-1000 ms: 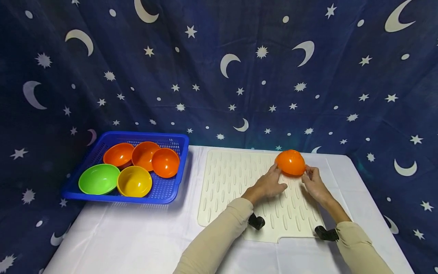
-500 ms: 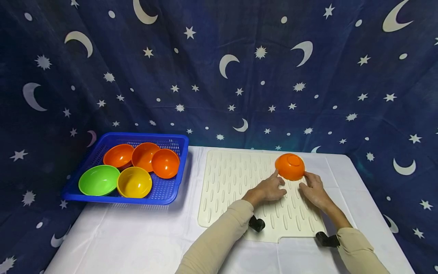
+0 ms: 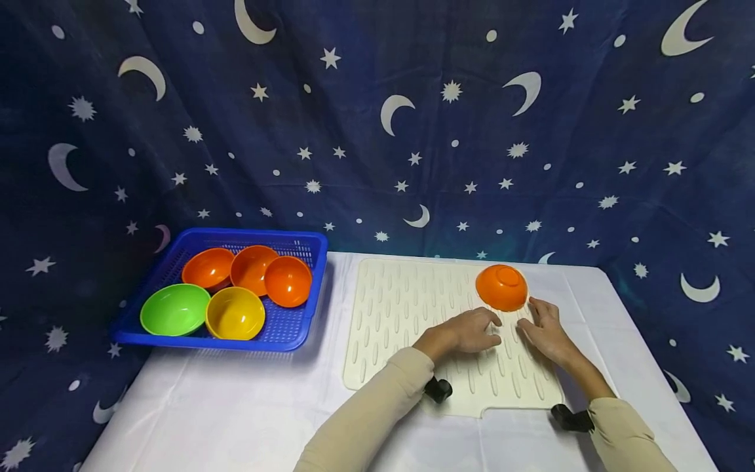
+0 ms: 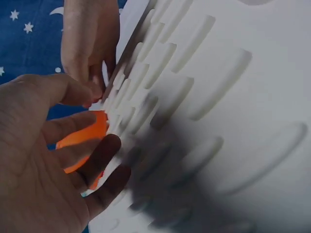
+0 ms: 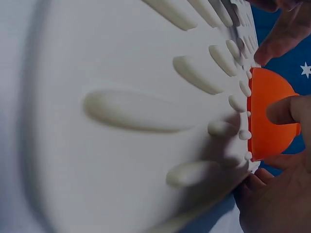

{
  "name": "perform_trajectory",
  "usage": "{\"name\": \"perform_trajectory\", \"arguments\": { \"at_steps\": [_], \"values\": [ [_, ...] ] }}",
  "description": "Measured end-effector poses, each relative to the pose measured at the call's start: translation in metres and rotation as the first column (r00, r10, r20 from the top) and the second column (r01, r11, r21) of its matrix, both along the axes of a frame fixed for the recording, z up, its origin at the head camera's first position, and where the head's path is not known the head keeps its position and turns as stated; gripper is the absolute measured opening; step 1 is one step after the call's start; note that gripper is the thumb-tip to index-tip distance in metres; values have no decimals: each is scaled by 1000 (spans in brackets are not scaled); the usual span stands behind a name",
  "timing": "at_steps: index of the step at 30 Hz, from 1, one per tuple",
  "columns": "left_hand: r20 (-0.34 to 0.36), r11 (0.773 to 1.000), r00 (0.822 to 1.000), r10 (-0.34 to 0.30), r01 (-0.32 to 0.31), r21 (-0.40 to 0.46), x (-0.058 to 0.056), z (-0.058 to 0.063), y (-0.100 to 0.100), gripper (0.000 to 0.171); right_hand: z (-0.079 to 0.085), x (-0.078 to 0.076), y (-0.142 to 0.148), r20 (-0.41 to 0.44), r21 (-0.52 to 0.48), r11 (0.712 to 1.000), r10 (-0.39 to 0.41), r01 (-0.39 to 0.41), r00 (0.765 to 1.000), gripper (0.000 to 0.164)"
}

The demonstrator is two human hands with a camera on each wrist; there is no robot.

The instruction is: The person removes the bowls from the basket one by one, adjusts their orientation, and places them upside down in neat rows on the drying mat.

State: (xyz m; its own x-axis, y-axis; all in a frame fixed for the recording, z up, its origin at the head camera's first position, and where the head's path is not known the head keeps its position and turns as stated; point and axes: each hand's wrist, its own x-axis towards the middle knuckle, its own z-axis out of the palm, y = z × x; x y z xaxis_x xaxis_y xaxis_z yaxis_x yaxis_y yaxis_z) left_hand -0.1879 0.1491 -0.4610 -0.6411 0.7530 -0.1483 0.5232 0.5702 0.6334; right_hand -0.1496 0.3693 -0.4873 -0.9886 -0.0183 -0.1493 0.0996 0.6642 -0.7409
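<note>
An orange bowl point(image 3: 501, 288) sits upside down at the far right corner of a cream ribbed drying mat point(image 3: 383, 328). My left hand point(image 3: 468, 330) hovers over the mat just in front of the bowl, apart from it, fingers loosely bent and holding nothing. At the bowl's right side is my right hand point(image 3: 550, 331), thumb and fingers spread; whether a fingertip touches the rim I cannot tell. In the left wrist view, fingers partly cover the bowl point(image 4: 87, 136). The right wrist view shows the bowl point(image 5: 265, 94) rim-down against the mat's ridges.
A blue plastic basket point(image 3: 315, 288) stands at the left of the white-covered table point(image 3: 236, 400). Inside are several bowls: orange ones point(image 3: 287, 282), a green one point(image 3: 175, 310) and a yellow one point(image 3: 235, 313). A dark star-patterned cloth point(image 3: 354, 118) hangs behind.
The orange bowl was tilted between both hands; it now lies flat, rim-down, on the mat. My left hand has let go and drawn back toward me; the right has loosened and shifted slightly nearer.
</note>
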Motion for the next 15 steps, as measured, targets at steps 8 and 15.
{"name": "perform_trajectory", "arguments": {
  "at_steps": [8,15],
  "values": [
    [-215,999,976,30,-38,-34,20,16,-21,70,4,40,2,-125,94,994,75,-63,989,74],
    [-457,991,885,89,-124,-46,34,35,-39,88,5,81,-7,-229,239,969,118,-62,966,73]
  ]
}}
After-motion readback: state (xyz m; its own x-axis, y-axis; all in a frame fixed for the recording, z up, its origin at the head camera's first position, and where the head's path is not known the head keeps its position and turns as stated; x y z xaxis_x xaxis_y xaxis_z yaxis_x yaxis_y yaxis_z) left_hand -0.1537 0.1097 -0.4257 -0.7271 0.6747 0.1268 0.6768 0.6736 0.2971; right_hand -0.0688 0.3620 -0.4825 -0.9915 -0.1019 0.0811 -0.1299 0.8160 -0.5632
